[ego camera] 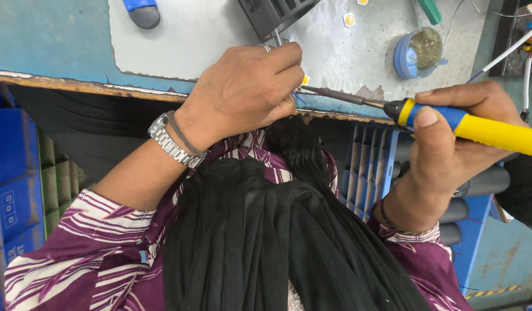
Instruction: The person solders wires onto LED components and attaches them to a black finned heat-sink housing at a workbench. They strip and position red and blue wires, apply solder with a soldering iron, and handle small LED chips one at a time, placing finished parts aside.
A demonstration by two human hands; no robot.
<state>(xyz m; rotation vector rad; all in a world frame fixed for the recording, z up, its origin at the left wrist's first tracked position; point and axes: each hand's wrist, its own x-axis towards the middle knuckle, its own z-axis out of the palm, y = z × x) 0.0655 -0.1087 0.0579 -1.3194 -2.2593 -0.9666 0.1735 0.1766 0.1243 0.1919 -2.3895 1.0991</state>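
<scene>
Nearest me, my right hand is wrapped around the soldering iron by its yellow-and-blue handle. Its long axis runs almost level, from my right toward my left, and the dark tip ends just beside my left hand. That hand is curled closed, fingertips pinching thin blue wires at the tabletop edge, so the left is the nearer one to the joint. Beyond sits a round blue tin.
</scene>
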